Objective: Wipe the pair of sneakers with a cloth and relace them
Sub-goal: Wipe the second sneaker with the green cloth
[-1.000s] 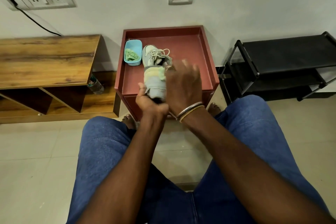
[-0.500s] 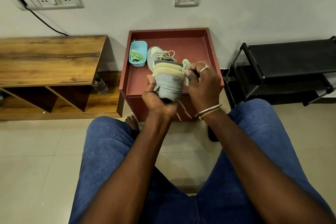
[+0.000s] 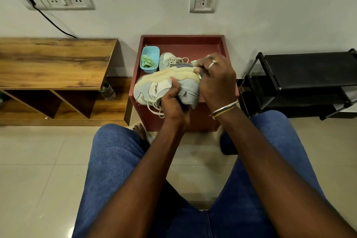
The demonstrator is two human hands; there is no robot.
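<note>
Left hand (image 3: 172, 100) grips the grey-and-cream sneaker (image 3: 154, 87) over the red wooden table (image 3: 181, 36) — right hand (image 3: 216, 81) pinches a pale green cloth (image 3: 194, 62) at its 3 o'clock end; the second sneaker (image 3: 169, 61) sits at 12 o'clock.

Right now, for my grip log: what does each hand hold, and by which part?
Left hand grips the sneaker by its upper, thumb on its side. Right hand pinches the cloth at the sneaker's heel.
</note>
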